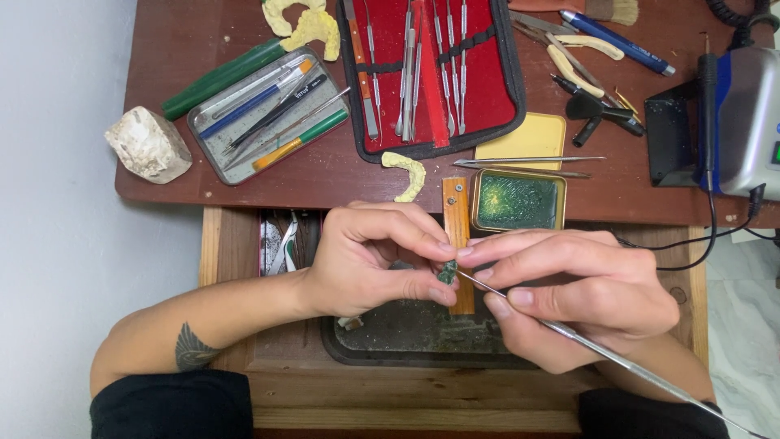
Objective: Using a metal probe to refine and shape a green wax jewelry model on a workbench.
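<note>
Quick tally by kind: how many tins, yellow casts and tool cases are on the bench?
Tins: 2, grey tray, green wax tin
Yellow casts: 2, top, small
Tool cases: 1, red roll
Total: 5

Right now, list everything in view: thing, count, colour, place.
small wax piece: one, green, pinched in left fingers
metal carving tool: one, silver, in right hand, tip at the piece
wax tin: one, green filling, desk edge
instrument case: one, red lining, top centre
tool tray: one, grey, left of case
plaster block: one, white, far left
dental casts: three, yellow, desk
wooden peg: one, orange-brown, centre
machine: one, grey-blue, right
left hand: holding
right hand: holding
</note>
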